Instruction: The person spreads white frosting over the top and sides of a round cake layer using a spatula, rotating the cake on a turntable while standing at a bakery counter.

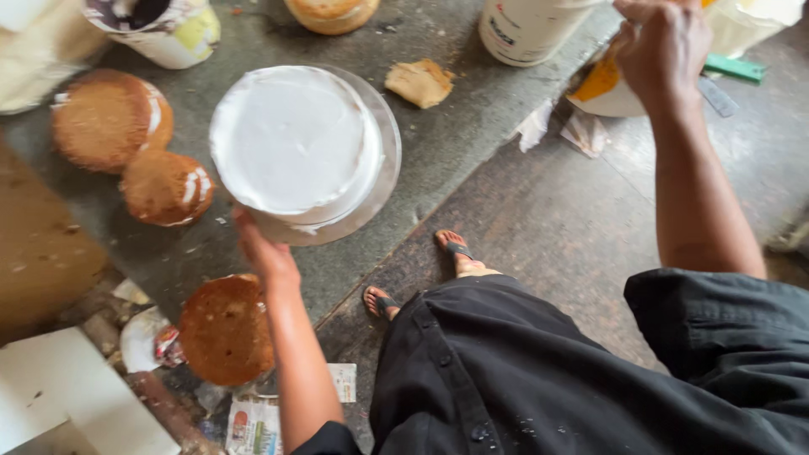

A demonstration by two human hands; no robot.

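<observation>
A round cake covered in smooth white cream stands on a clear round turntable plate on the grey stone counter. My left hand grips the plate's near rim from below. My right hand is raised far to the right, fingers closed over something near a white container with an orange patch; what it holds is hidden.
Two bare brown sponge cakes lie left of the iced cake, another lower down. A cake scrap, white tubs and a green-handled tool are about. My feet in sandals stand by the counter edge.
</observation>
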